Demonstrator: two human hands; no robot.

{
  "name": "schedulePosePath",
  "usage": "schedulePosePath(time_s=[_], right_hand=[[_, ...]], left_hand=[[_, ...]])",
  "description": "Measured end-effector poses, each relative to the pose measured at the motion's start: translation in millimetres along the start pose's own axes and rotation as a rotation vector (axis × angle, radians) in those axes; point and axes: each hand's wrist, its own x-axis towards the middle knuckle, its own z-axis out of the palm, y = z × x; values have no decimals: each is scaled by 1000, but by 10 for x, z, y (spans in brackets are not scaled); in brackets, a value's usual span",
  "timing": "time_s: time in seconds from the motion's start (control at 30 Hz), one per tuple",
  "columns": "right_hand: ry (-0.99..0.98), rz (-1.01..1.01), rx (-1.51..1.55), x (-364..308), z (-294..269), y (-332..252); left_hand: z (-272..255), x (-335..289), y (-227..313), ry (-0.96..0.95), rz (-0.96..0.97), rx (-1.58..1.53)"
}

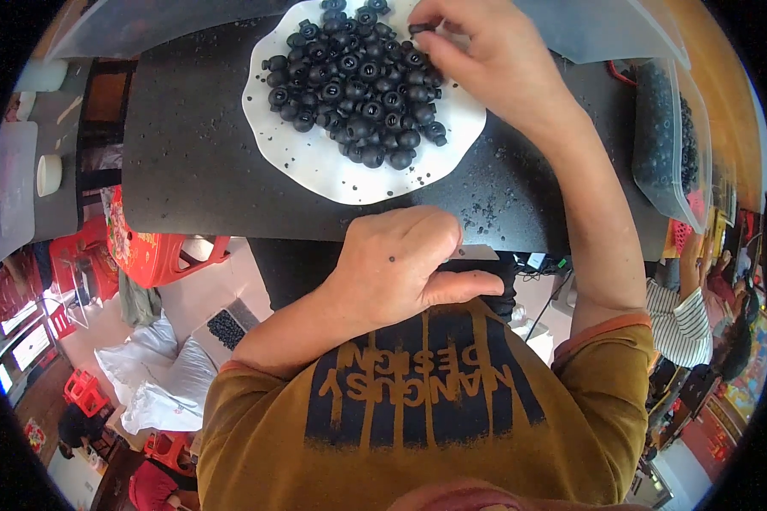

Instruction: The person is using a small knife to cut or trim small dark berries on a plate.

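A white scalloped plate (290, 162) lies on the dark tabletop, heaped with ball-shaped black plastic cord locks (354, 85). Over the plate's far right rim, my right hand (494, 60) pinches a small black cord lock (421, 29) between thumb and fingers. My left hand (400, 255) is at the table's near edge, in front of the plate. Its fingers curl under, out of sight, with the thumb pointing right; whether anything is inside them is hidden.
Black crumbs dot the dark table (187, 128). A clear plastic bin (669, 136) with black parts stands at the right. Translucent bins rise along the far edge. To the left are a red stool (158, 251) and white sacks (166, 383) on the floor. Other people sit nearby.
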Motion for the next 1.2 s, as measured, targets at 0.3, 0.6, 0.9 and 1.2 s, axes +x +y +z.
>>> schedulePosePath(time_s=[0.3, 0.6, 0.9, 1.2], right_hand=[[249, 660, 1365, -1042, -11, -605], [379, 717, 1790, -1382, 176, -807], [393, 733, 1774, -1435, 197, -905], [396, 715, 1677, -1406, 234, -921]], left_hand=[[-71, 69, 58, 17, -256, -203], [126, 118, 105, 62, -137, -47], [189, 33, 69, 106, -48, 108], [112, 31, 92, 25, -134, -70]])
